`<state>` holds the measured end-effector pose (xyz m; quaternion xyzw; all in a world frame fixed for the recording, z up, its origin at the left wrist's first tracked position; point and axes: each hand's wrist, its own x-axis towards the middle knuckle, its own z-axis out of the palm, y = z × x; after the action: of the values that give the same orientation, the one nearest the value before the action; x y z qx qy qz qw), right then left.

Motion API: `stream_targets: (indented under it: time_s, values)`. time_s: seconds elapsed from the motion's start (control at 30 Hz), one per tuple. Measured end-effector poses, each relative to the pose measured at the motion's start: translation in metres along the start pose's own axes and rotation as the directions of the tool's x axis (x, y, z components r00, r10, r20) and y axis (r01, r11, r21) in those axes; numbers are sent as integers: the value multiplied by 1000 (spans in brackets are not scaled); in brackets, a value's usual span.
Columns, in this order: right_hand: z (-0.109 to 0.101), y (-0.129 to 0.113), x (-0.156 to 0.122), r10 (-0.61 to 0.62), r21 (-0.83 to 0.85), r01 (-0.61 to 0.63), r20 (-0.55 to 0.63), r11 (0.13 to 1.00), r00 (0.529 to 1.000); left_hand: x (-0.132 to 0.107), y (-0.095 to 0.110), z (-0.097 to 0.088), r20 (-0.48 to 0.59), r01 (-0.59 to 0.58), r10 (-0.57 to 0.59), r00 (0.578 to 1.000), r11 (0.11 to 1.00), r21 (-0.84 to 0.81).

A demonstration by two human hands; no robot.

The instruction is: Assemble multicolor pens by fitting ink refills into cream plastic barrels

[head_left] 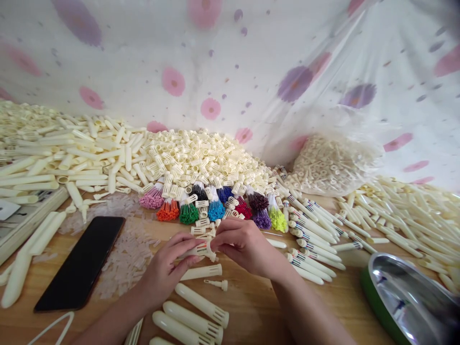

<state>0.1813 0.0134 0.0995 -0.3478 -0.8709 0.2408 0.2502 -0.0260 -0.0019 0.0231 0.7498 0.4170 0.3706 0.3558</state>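
Note:
Over the middle of the table, my left hand (172, 258) is closed around a cream slotted multicolour pen part (203, 249), with small coloured bits showing in its slots. The fingers of my right hand (247, 245) are pinched together at that part's right end; what lies between the fingertips is hidden. Below my hands are several cream pen barrels (190, 322) with slotted ends and a small cream stepped plug (216, 284). Just behind them stand bundles of coloured slider pieces, among them orange (168, 211), green (189, 213) and blue (215, 208) ones.
Rows of assembled pens (312, 239) lie right of my right hand. A metal-lined green tray (372, 287) is at the lower right. A black phone (82, 261) rests at left, near clear plastic bits (125, 258). Behind are heaped cream parts (204, 158) and a clear bag (334, 163).

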Motion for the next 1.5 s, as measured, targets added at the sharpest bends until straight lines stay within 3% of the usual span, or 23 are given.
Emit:
stream_targets:
  time_s: [0.1, 0.3, 0.47, 0.63, 0.83, 0.93, 1.07, 1.2, 1.37, 1.5]
  values:
    - [5, -1, 0, 54, 53, -52, -38, 997, 998, 2, 1, -1, -56, -79, 83, 995, 994, 70]
    - [15, -2, 2, 371, 299, -347, -26, 889, 928, 2, 2, -2, -159, -133, 167, 973, 969, 209]
    - [20, 1, 4, 417, 456, -392, 49, 799, 908, 3, 0, -2, -219, -96, 146, 965, 970, 222]
    - [29, 5, 9, 505, 516, -437, 10, 737, 863, 4, -4, 1, -253, -44, 94, 963, 979, 197]
    - [36, 3, 9, 468, 405, -398, -87, 823, 879, 4, -15, 3, -309, 30, 20, 951, 987, 155]
    - [34, 9, 9, 434, 338, -372, -129, 865, 892, 5, -24, -1, -344, 135, -104, 933, 989, 67]
    - [25, 31, 11, 440, 163, -410, -248, 897, 863, 14, -29, -11, -398, 306, -361, 843, 931, -198]
    - [21, 53, 13, 405, -43, -442, -329, 896, 853, 27, -18, -19, -393, 342, -480, 784, 863, -372]
    - [27, 63, 23, 148, -314, -220, -235, 924, 961, 42, 1, -12, -246, 371, -535, 808, 787, -493]
    - [31, 69, 47, 58, -479, -123, -148, 869, 987, 54, 9, 5, -154, 436, -618, 771, 689, -579]
